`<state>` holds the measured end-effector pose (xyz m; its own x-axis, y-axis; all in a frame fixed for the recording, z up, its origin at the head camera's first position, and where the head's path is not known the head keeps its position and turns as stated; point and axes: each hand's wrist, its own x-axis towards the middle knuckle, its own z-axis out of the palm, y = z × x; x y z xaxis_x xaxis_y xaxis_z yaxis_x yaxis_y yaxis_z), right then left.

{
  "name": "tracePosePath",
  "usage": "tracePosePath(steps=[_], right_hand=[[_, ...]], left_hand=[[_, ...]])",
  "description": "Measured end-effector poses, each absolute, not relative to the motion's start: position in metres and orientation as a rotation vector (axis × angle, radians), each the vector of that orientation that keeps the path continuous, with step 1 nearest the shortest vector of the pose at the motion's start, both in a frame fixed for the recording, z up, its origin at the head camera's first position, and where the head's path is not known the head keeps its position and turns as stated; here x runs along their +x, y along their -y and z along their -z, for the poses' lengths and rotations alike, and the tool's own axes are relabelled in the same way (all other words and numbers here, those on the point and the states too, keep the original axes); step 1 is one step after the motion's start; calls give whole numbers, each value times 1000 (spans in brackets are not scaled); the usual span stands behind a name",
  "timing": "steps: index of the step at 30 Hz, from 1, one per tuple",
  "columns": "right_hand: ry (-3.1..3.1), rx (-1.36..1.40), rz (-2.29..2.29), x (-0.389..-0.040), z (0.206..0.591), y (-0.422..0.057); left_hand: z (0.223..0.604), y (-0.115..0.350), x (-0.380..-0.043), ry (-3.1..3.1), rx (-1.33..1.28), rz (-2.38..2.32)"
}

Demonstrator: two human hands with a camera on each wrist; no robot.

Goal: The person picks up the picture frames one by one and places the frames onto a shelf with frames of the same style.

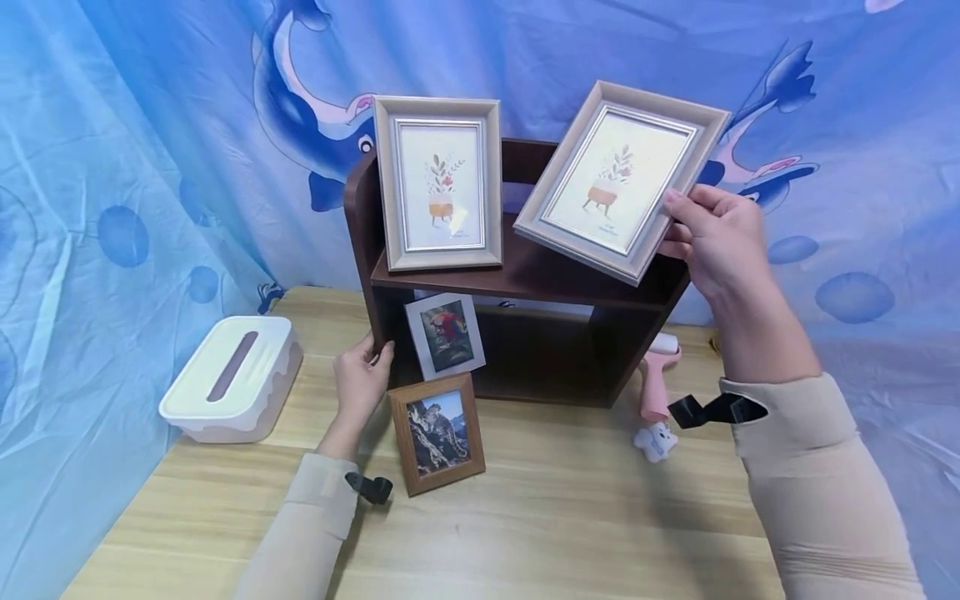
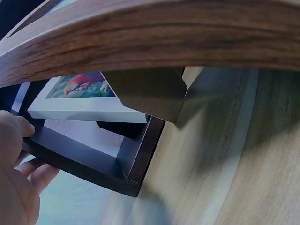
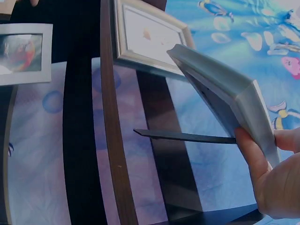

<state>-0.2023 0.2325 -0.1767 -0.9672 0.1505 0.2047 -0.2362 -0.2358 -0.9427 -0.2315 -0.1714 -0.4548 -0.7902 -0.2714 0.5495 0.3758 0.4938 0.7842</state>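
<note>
My right hand [image 1: 723,237] pinches the right edge of a beige picture frame [image 1: 622,179] with a potted-plant print. It is held tilted over the right part of the dark brown shelf [image 1: 366,225]; its back stand leg [image 3: 187,137] sticks out in the right wrist view. A matching picture frame [image 1: 438,183] stands upright on the left of the upper board. Low on the shelf's left side panel, my left hand [image 1: 358,379] grips the edge with thumb and fingers. Beside that hand are a white-framed parrot picture [image 1: 450,337] in the lower compartment and a wooden-framed leopard picture [image 1: 438,433] in front.
A white tissue box [image 1: 232,379] sits on the wooden table [image 1: 555,517] at the left. Right of the shelf lie a pink lint roller [image 1: 656,375] and a small white plush charm [image 1: 656,442]. A blue dolphin-patterned curtain [image 1: 180,108] hangs behind.
</note>
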Motion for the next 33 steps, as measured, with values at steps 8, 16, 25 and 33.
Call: tracePosePath(steps=[8,16,25,33], right_hand=[[1951,-40,-2043,-219,185,-219],[1991,-72,-1595,-231,212,-203],[2066,-55,-1380,-230,241,-202],[2124,57,-1142,-233,246,-201]], left_hand=[[458,172,-232,2121,-79,1338],[462,173,-231,2134,-60,1328],[460,170,-230,2128,-69,1346],[456,170,-234,2123,-68,1344]])
